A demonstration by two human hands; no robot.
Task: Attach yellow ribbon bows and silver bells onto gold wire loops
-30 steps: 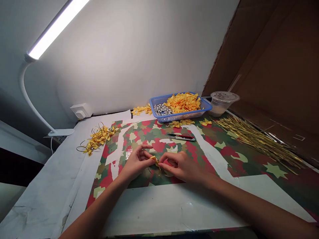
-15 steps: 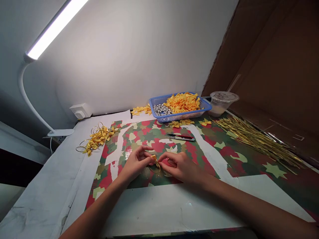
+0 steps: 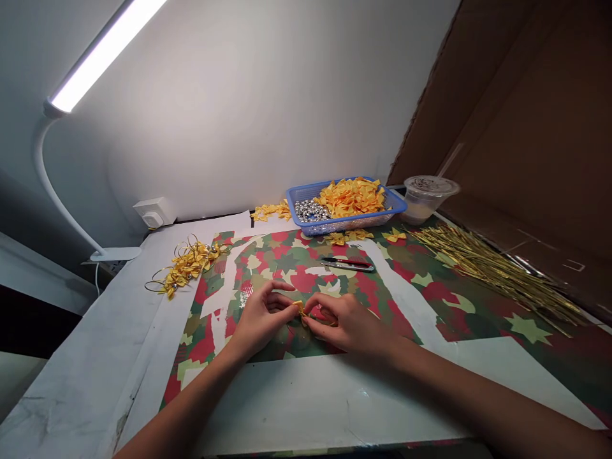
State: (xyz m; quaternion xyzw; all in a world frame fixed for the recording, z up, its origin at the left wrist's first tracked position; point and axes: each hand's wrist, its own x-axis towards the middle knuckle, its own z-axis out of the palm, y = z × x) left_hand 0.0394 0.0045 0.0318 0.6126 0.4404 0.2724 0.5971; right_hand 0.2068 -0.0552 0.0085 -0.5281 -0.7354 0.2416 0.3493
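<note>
Between my fingertips, above the patterned sheet, is a small yellow ribbon bow (image 3: pixel 301 307). My left hand (image 3: pixel 265 319) pinches its left side between thumb and fingers. My right hand (image 3: pixel 344 322) is closed on its right side, with thumb and index finger together. My fingers cover much of the bow, and the gold wire with it hardly shows. Beyond my hands lie thread snips (image 3: pixel 348 264) with a red and black part. At the left is a pile of yellow bows on gold wire loops (image 3: pixel 189 266).
A blue basket (image 3: pixel 329 228) holds yellow bows and silver beads (image 3: pixel 312 211). Loose bows (image 3: pixel 394 235) lie near it. Gold twist ties (image 3: pixel 497 271) spread at the right, below a lidded plastic cup (image 3: pixel 428 197). A lamp (image 3: pixel 108 57) leans over the left; cardboard (image 3: pixel 526 127) walls the right.
The gold wire loop that hung below the bow is now mostly out of sight. My right fingers have shifted slightly onto the bow, and the bow has turned. The other things stay put.
</note>
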